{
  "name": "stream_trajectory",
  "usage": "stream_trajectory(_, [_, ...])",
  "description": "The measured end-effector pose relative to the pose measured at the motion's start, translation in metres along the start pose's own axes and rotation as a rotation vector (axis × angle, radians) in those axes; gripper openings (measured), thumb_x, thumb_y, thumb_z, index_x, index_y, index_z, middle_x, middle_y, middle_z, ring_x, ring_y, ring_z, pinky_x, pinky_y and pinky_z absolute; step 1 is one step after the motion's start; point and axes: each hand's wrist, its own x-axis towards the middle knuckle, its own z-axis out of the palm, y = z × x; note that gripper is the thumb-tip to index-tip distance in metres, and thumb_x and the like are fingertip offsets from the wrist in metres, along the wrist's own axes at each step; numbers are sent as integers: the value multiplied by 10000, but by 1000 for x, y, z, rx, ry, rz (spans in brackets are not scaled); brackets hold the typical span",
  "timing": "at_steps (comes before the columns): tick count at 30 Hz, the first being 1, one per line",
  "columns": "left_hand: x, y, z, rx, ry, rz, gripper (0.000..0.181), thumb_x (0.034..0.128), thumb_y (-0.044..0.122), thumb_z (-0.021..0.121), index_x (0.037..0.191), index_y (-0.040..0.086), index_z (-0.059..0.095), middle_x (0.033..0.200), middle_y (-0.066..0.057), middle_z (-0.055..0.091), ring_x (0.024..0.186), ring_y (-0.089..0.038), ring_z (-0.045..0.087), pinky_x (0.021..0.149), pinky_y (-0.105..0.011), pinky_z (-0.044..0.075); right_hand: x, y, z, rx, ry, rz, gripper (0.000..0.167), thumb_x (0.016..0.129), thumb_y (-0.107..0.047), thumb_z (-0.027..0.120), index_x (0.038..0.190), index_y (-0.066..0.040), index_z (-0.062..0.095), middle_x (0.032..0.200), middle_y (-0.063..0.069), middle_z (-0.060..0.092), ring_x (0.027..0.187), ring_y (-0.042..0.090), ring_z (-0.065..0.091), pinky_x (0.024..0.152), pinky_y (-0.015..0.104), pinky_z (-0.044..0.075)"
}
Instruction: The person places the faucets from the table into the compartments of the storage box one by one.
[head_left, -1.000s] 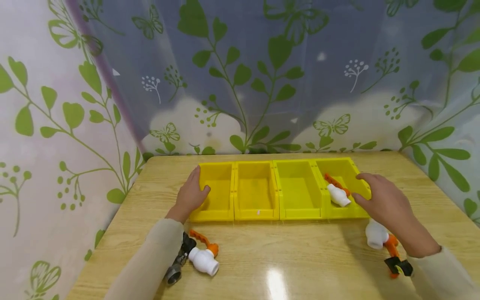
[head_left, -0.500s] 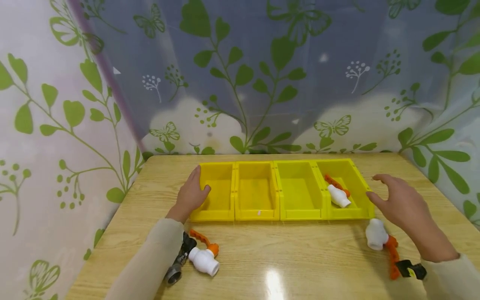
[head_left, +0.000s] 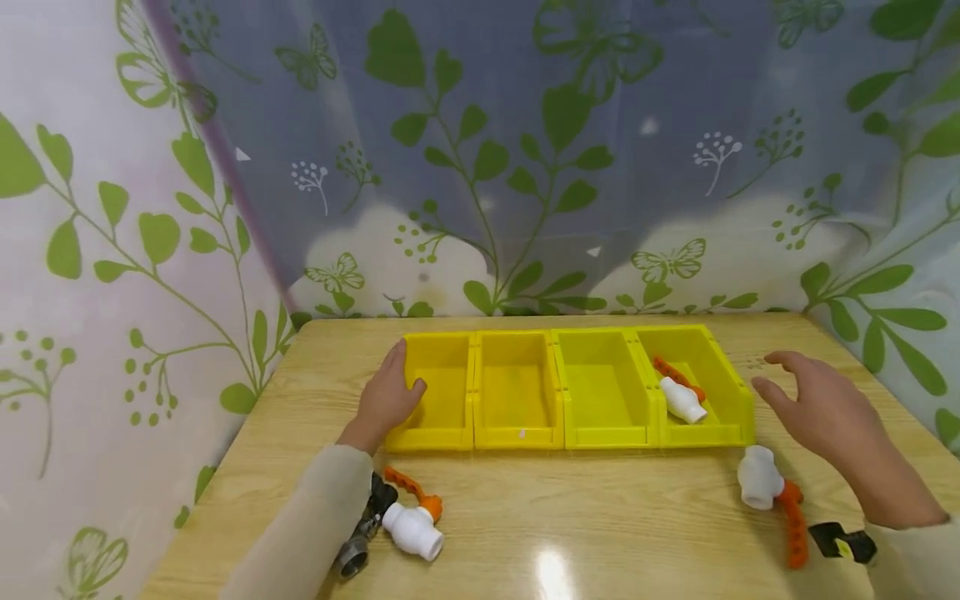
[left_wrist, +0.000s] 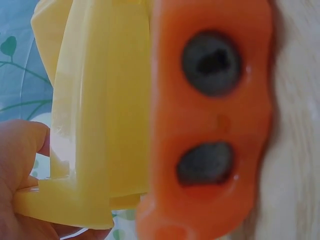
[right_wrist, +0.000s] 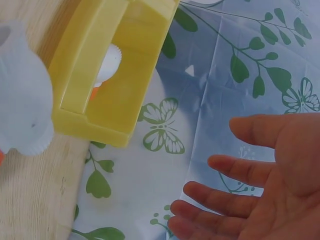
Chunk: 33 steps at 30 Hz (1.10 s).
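Note:
My left hand grips the outer left wall of the leftmost yellow bin, thumb inside and fingers outside; the left wrist view shows the fingers around its yellow edge. My right hand holds nothing, its fingers apart in the right wrist view, beside the rightmost bin. In that bin lies a white ball valve with an orange handle. A second white ball valve lies on the table below the right hand. Another white ball valve lies near the left forearm.
Several yellow bins stand joined in a row on the wooden table. A dark grey fitting with a round open end lies by the left sleeve, partly hidden. A patterned curtain hangs behind the table's back edge.
My right hand has let go of the rightmost bin's right wall and moved off to the right. The left hand stays on its bin. The view has tipped slightly.

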Motion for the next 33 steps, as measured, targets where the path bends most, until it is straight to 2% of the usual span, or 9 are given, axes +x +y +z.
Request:
stream_trajectory(3, [1, -1, 3, -4, 3, -9, 775, 969, 250, 525, 1558, 21, 76, 1605, -172, 144, 1264, -418, 451, 985, -533, 407, 0, -1, -2, -19, -24, 6, 632, 994, -409, 515, 1326, 123, 437, 1262, 426, 449, 1053, 586, 466, 758, 649, 422])
stream_trajectory(8, [1, -5, 6, 17, -6, -18, 770, 971, 254, 513, 1554, 5, 76, 1602, -183, 143, 1359, -401, 355, 1060, -532, 346, -4, -2, 0, -52, -50, 12, 699, 962, -469, 547, 1297, 139, 464, 1251, 439, 442, 1063, 597, 448, 768, 657, 419])
stream_trajectory(11, [0, -8, 4, 17, -16, -23, 773, 971, 256, 512, 1555, 8, 70, 1605, -179, 136, 1379, -395, 330, 1080, -533, 325, -8, -1, 3, -55, -72, 12, 711, 947, -479, 570, 1278, 144, 482, 1247, 444, 444, 1060, 599, 450, 770, 654, 422])
stream_trajectory(17, [0, -10, -1, 11, 0, -20, 778, 973, 262, 516, 1557, 18, 64, 1605, -178, 133, 1357, -411, 353, 1065, -545, 336, -12, -3, 5, -50, -65, -8, 682, 934, -456, 601, 1261, 134, 502, 1234, 434, 468, 1056, 588, 466, 769, 647, 428])
stream_trajectory(22, [0, -4, -5, 7, -16, -17, 787, 979, 266, 519, 1558, 19, 47, 1607, -179, 120, 1395, -391, 302, 1095, -529, 304, -15, -1, 6, -53, -96, -11, 691, 926, -455, 617, 1247, 147, 509, 1201, 422, 510, 994, 567, 523, 719, 610, 458])
stream_trajectory(27, [3, 3, -4, -7, -15, 0, 781, 979, 257, 528, 1558, 20, 59, 1605, -180, 129, 1388, -394, 314, 1093, -532, 307, -15, 5, 15, -20, -160, -46, 653, 906, -416, 657, 1221, 142, 532, 1185, 394, 545, 991, 540, 550, 728, 588, 471])
stream_trajectory(33, [1, -2, 2, -18, -10, 1, 775, 977, 255, 530, 1559, 24, 73, 1605, -173, 140, 1372, -400, 337, 1082, -537, 320, -15, 4, 31, 10, -239, -87, 644, 867, -417, 701, 1203, 114, 561, 1171, 358, 567, 1041, 530, 534, 775, 592, 468])
